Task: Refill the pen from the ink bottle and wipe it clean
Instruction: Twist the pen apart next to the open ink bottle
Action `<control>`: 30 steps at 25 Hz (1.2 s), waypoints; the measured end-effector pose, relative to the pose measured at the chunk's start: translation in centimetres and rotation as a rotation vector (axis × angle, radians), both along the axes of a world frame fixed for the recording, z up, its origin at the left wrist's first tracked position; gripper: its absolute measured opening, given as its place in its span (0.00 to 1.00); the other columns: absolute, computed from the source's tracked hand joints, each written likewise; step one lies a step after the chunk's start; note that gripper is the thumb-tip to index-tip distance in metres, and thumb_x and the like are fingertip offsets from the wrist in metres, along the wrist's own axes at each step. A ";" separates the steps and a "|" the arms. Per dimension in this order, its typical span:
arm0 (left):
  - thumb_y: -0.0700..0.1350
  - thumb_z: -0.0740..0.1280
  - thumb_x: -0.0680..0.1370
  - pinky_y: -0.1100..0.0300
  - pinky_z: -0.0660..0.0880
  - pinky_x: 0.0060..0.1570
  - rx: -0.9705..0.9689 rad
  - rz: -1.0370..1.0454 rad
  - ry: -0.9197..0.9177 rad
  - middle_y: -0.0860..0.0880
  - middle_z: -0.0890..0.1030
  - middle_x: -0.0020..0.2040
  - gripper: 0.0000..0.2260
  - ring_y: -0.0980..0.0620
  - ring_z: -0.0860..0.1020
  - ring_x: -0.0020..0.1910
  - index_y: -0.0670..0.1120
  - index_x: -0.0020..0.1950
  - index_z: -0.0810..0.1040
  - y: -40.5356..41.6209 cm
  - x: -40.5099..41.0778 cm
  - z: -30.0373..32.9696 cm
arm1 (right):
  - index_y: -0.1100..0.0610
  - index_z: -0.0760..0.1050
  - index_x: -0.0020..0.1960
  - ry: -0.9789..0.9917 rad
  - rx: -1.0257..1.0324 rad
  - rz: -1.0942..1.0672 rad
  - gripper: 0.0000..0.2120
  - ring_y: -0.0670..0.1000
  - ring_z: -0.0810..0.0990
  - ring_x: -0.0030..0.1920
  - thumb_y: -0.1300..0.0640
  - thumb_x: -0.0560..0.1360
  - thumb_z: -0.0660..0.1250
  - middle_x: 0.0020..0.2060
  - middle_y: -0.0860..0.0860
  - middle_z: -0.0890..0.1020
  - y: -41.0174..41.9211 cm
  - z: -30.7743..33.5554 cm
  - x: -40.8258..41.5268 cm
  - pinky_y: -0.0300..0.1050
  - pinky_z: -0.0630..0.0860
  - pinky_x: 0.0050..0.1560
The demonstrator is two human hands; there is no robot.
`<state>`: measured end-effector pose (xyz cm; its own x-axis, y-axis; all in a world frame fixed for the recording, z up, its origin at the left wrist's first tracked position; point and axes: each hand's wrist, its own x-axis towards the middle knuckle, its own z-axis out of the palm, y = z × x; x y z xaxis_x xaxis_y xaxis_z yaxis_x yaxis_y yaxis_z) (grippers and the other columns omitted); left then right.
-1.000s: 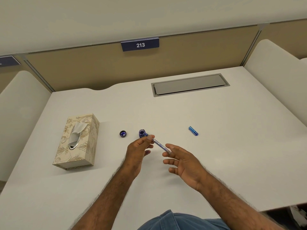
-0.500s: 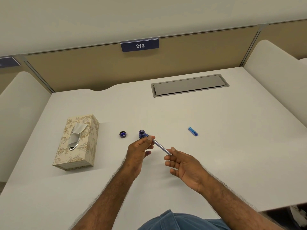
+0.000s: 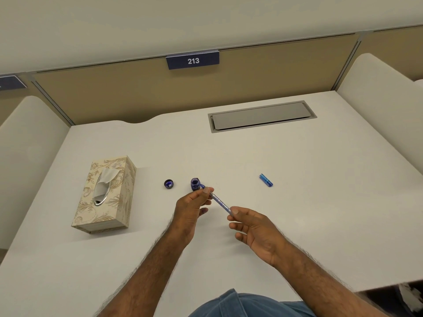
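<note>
The pen [image 3: 219, 200] is a slim, silvery-blue barrel with fine markings, held off the desk and slanting from upper left to lower right. Its upper end sits at the open mouth of the ink bottle [image 3: 195, 184]; whether the tip is dipped in cannot be told. The ink bottle is a small, dark blue jar standing upright near the middle of the desk. Its round dark cap [image 3: 169, 184] lies just to its left, inside facing up. A short, bright blue pen cap [image 3: 266, 180] lies on its side well to the right.
</note>
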<state>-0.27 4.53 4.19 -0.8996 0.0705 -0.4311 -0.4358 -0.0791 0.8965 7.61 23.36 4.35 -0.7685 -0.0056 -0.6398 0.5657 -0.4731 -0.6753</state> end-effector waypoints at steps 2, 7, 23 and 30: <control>0.52 0.71 0.81 0.54 0.79 0.54 0.002 0.009 -0.009 0.49 0.87 0.50 0.10 0.50 0.82 0.52 0.49 0.55 0.90 0.0 0.0 -0.1 | 0.56 0.85 0.61 -0.005 0.013 -0.020 0.12 0.53 0.85 0.49 0.58 0.78 0.77 0.54 0.57 0.88 0.1 -0.1 -0.1 0.46 0.81 0.43; 0.52 0.70 0.82 0.53 0.80 0.55 0.001 0.018 -0.015 0.48 0.87 0.51 0.10 0.49 0.83 0.52 0.49 0.55 0.90 0.0 0.0 -0.3 | 0.59 0.85 0.62 -0.036 -0.055 -0.002 0.14 0.52 0.86 0.43 0.51 0.81 0.73 0.49 0.57 0.89 0.2 -0.2 -0.2 0.45 0.82 0.40; 0.50 0.71 0.82 0.54 0.79 0.53 0.020 0.053 -0.035 0.50 0.88 0.49 0.10 0.49 0.82 0.51 0.47 0.56 0.89 0.1 -0.1 -1.0 | 0.59 0.86 0.60 -0.052 0.030 0.052 0.13 0.53 0.84 0.46 0.56 0.78 0.77 0.49 0.55 0.89 0.9 -1.0 -0.5 0.46 0.80 0.39; 0.49 0.72 0.81 0.53 0.80 0.54 0.022 0.115 -0.057 0.49 0.87 0.48 0.08 0.48 0.82 0.50 0.48 0.53 0.90 -0.1 -0.4 -1.9 | 0.57 0.88 0.57 -0.029 0.269 0.259 0.08 0.50 0.85 0.43 0.55 0.80 0.74 0.50 0.54 0.91 3.0 -1.2 -0.7 0.44 0.76 0.36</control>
